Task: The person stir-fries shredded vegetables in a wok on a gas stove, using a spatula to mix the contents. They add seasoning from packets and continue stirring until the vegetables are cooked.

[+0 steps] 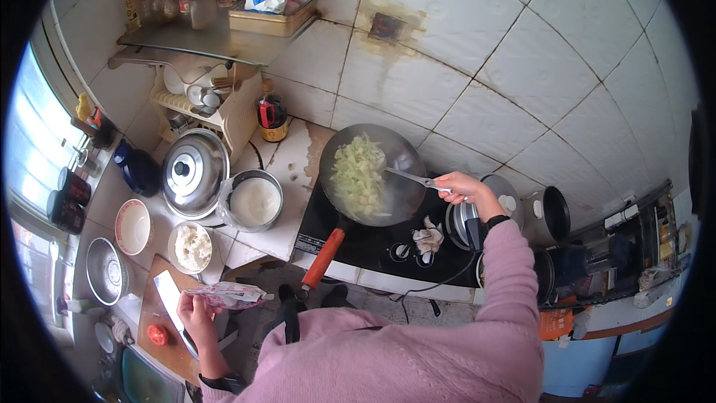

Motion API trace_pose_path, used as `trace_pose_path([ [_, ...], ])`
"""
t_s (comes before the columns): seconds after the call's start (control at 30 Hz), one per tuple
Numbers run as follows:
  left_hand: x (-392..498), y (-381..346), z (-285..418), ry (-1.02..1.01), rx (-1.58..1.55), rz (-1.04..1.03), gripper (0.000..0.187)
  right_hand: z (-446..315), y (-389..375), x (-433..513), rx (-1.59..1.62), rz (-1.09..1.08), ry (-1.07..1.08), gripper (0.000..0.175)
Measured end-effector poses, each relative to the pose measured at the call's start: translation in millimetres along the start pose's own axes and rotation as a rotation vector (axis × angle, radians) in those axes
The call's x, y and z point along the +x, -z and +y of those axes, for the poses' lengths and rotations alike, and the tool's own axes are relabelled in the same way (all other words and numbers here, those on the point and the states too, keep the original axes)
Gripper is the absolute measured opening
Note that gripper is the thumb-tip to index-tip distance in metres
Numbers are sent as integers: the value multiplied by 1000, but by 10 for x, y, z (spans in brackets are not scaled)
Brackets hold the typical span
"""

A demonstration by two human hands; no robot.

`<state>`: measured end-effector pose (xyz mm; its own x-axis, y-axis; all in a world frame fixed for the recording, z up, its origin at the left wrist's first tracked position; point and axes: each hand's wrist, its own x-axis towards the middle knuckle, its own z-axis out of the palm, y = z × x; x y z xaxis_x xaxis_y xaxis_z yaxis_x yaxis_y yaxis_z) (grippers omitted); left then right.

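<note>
My right hand (461, 187) grips the pale handle of a metal spatula (407, 175), whose head lies among the food in a wok (405, 201). Pale green chopped vegetables (358, 176) fill the left part of the wok. Its orange-red handle (324, 257) points toward me, and the wok sits on a black glass cooktop (358, 257). In my left hand (196, 313) is a pink-and-white plastic packet (229, 295), held above the edge of the wooden cutting board (168, 347). A kitchen knife (170, 296) and a cut tomato (158, 334) rest on that board.
Left of the cooktop stand a bowl of white food (193, 247), a pot of whitish liquid (256, 201), a patterned bowl (133, 226), a metal bowl (105, 271) and a steel lid (196, 173). A crumpled cloth (428, 235) lies by the knobs. An electric cooker (464, 226) stands right.
</note>
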<state>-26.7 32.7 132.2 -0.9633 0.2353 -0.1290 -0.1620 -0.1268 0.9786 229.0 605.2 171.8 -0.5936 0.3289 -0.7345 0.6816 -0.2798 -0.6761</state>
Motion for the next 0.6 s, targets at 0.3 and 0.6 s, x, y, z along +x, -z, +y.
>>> trace_pose_path([
  [0.3,221,55,62,-20,-11,-144,11,358,-593,-378,-851,354,492,31],
  [0.6,692,-88,15,9,-15,-290,12,354,-1482,-1586,-1199,635,559,29],
])
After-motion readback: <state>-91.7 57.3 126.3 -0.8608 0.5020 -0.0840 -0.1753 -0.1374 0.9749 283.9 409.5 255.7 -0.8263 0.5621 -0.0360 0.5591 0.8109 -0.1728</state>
